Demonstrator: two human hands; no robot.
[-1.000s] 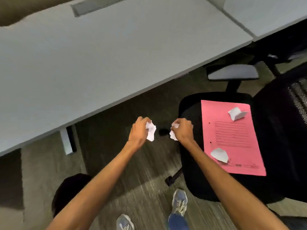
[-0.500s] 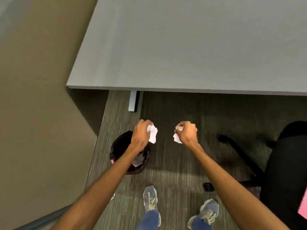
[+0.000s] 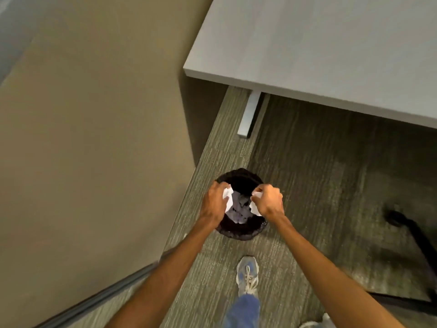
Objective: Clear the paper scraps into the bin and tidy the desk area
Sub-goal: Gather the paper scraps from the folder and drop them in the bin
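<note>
Bin (image 3: pixel 238 230) rim partly hidden by both hands; chair base (image 3: pixel 411 235) cut off at right edge.

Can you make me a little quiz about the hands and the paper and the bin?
1. True or false: both hands are over the bin.
2. What is in the left hand? A) a paper scrap B) a pen C) nothing
3. Fill in: the bin stands on the floor beside the ____.

Key
1. True.
2. A; the right hand also holds a paper scrap, like the left hand's scrap.
3. Desk.
</note>
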